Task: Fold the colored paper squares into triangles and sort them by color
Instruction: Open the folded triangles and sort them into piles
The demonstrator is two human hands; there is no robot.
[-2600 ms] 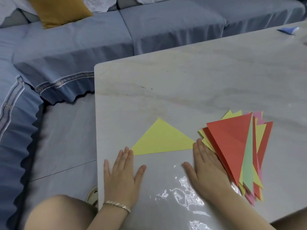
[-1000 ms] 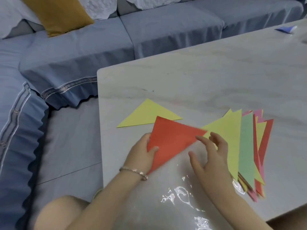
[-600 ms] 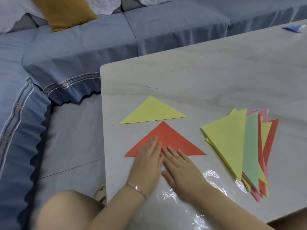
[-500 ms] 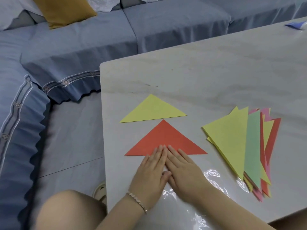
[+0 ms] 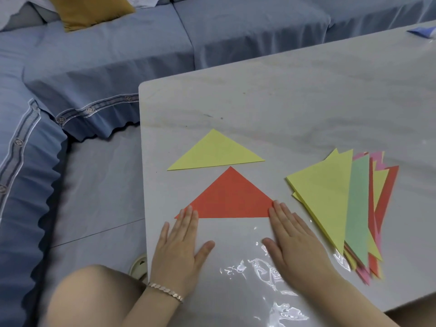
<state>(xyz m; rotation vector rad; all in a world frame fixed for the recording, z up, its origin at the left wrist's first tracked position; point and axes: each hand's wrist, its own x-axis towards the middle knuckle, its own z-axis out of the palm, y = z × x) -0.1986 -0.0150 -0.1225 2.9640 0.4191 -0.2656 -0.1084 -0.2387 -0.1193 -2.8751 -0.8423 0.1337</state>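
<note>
A red folded triangle (image 5: 230,199) lies flat on the marble table (image 5: 295,109), just below a yellow folded triangle (image 5: 214,153). My left hand (image 5: 180,249) lies flat with straight fingers, its fingertips on the red triangle's left corner. My right hand (image 5: 291,241) lies flat too, fingertips on the red triangle's right corner. To the right sits a fanned stack of folded triangles (image 5: 349,208) in yellow, green, red and pink, with a yellow one on top.
A blue sofa (image 5: 141,43) with a mustard cushion (image 5: 92,10) wraps the table's far and left sides. A blue paper scrap (image 5: 422,31) lies at the table's far right. Crinkled clear plastic film (image 5: 266,277) lies near the front edge. The table's left edge runs beside my left hand.
My hands took the red triangle from the stack, laid it below the yellow one, pressed its middle together, then slid apart to its two bottom corners.
</note>
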